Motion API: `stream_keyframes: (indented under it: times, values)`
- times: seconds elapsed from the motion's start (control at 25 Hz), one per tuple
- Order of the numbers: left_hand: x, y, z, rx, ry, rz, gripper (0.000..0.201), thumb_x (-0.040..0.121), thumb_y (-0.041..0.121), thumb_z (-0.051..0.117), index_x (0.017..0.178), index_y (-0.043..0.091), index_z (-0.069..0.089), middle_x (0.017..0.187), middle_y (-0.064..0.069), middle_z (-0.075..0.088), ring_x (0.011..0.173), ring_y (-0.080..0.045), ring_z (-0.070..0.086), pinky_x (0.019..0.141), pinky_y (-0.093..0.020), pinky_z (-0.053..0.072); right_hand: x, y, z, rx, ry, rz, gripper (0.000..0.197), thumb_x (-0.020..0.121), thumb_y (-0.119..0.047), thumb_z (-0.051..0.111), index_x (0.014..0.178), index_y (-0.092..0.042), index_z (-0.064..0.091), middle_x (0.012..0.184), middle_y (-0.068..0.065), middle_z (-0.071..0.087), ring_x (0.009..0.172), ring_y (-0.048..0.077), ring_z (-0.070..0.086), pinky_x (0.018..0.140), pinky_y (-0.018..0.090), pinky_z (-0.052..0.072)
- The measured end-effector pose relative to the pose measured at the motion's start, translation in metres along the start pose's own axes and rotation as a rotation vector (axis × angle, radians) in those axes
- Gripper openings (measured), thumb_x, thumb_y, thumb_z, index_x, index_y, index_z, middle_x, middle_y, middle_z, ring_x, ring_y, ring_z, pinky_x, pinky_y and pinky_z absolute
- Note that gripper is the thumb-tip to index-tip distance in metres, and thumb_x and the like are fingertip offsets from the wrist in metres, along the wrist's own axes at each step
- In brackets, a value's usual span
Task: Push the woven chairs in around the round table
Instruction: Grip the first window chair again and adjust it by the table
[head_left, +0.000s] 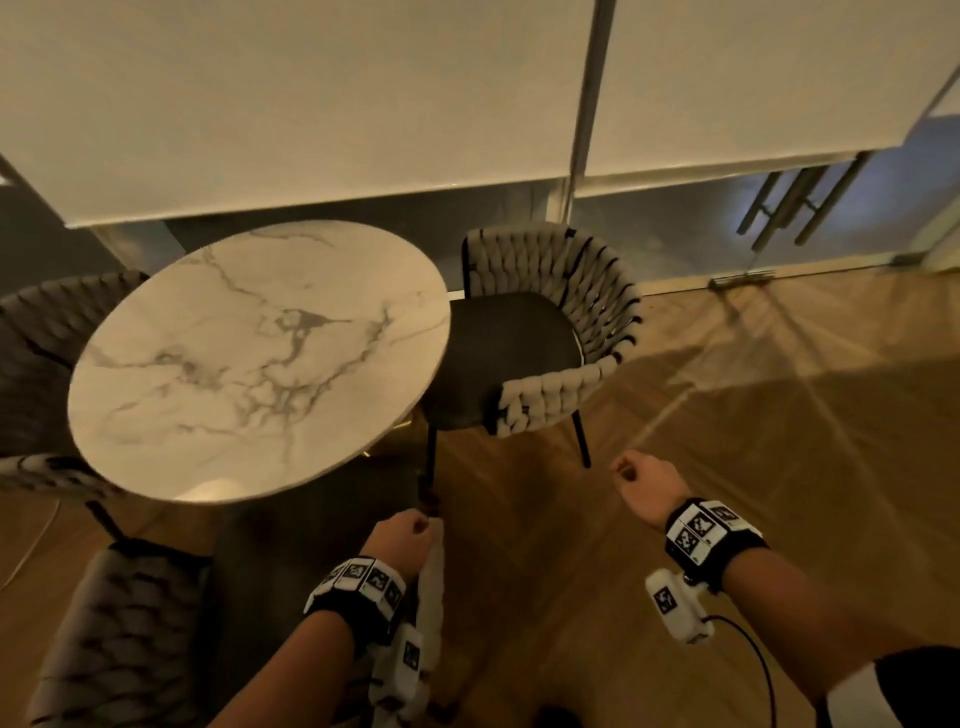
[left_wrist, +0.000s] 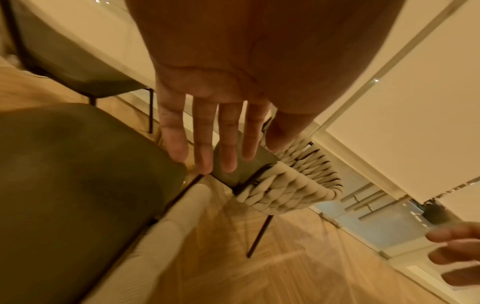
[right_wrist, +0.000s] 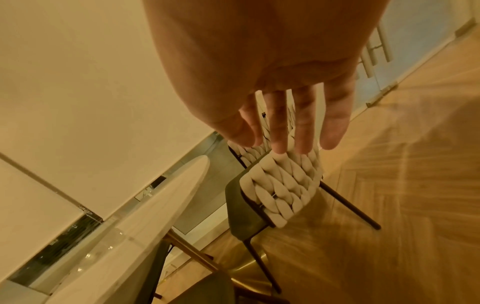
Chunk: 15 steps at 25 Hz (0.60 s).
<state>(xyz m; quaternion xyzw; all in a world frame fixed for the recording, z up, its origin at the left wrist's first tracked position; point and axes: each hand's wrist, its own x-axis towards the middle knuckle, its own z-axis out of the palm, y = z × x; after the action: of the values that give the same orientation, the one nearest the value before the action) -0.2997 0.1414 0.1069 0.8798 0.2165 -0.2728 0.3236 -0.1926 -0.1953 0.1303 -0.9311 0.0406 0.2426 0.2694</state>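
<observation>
The round marble table (head_left: 260, 353) stands in the middle. One woven chair (head_left: 550, 332) sits at its right with the dark seat partly under the top. A second woven chair (head_left: 130, 639) is nearest me, its seat (left_wrist: 78, 185) facing the table. A third (head_left: 41, 332) stands at the far left, dim. My left hand (head_left: 410, 535) hovers with straight fingers (left_wrist: 202, 144) over the front end of the near chair's pale arm (left_wrist: 187, 209); contact is unclear. My right hand (head_left: 639, 478) hangs free above the floor, fingers (right_wrist: 303, 127) relaxed, short of the right chair's arm (right_wrist: 280, 185).
Herringbone wood floor (head_left: 753, 441) stretches out to the right. Behind the table are lowered blinds (head_left: 311, 104) over glass, and a glass door with long bar handles (head_left: 795, 202) at the back right. The table's brass base (right_wrist: 249, 269) shows under the top.
</observation>
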Motion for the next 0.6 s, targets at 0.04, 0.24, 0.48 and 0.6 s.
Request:
stream_keyframes:
  times: [0.04, 0.24, 0.48, 0.6]
  values:
    - [0.008, 0.016, 0.003, -0.018, -0.002, 0.000, 0.019, 0.095, 0.037, 0.049, 0.103, 0.027, 0.063, 0.099, 0.004, 0.064, 0.088, -0.011, 0.060, 0.081, -0.029, 0.050, 0.009, 0.003, -0.012, -0.022, -0.002, 0.001, 0.014, 0.090, -0.024, 0.055, 0.102, -0.027, 0.061, 0.095, -0.003, 0.064, 0.085, 0.019, 0.061, 0.076, 0.032, 0.051]
    - [0.049, 0.066, 0.014, -0.074, -0.012, -0.025, 0.023, 0.093, 0.036, 0.051, 0.110, 0.026, 0.062, 0.107, 0.001, 0.064, 0.091, -0.014, 0.063, 0.082, -0.031, 0.054, 0.050, 0.002, -0.035, -0.136, -0.043, 0.008, 0.026, 0.086, -0.027, 0.055, 0.112, -0.023, 0.056, 0.108, 0.003, 0.066, 0.092, 0.023, 0.062, 0.080, 0.037, 0.054]
    - [0.120, 0.104, 0.016, -0.162, -0.027, -0.082, 0.030, 0.093, 0.033, 0.050, 0.116, 0.021, 0.064, 0.113, -0.005, 0.067, 0.100, -0.023, 0.065, 0.091, -0.040, 0.056, 0.122, -0.034, -0.046, -0.283, -0.111, 0.046, 0.053, 0.090, -0.033, 0.054, 0.140, -0.022, 0.040, 0.137, 0.011, 0.054, 0.116, 0.031, 0.057, 0.097, 0.041, 0.051]
    - [0.184, 0.120, 0.007, -0.200, -0.044, -0.113, 0.032, 0.094, 0.033, 0.045, 0.119, 0.019, 0.061, 0.117, -0.007, 0.065, 0.100, -0.024, 0.064, 0.087, -0.036, 0.054, 0.178, -0.052, -0.053, -0.338, -0.086, 0.074, 0.060, 0.090, -0.034, 0.053, 0.146, -0.022, 0.034, 0.143, 0.013, 0.046, 0.125, 0.034, 0.050, 0.102, 0.043, 0.047]
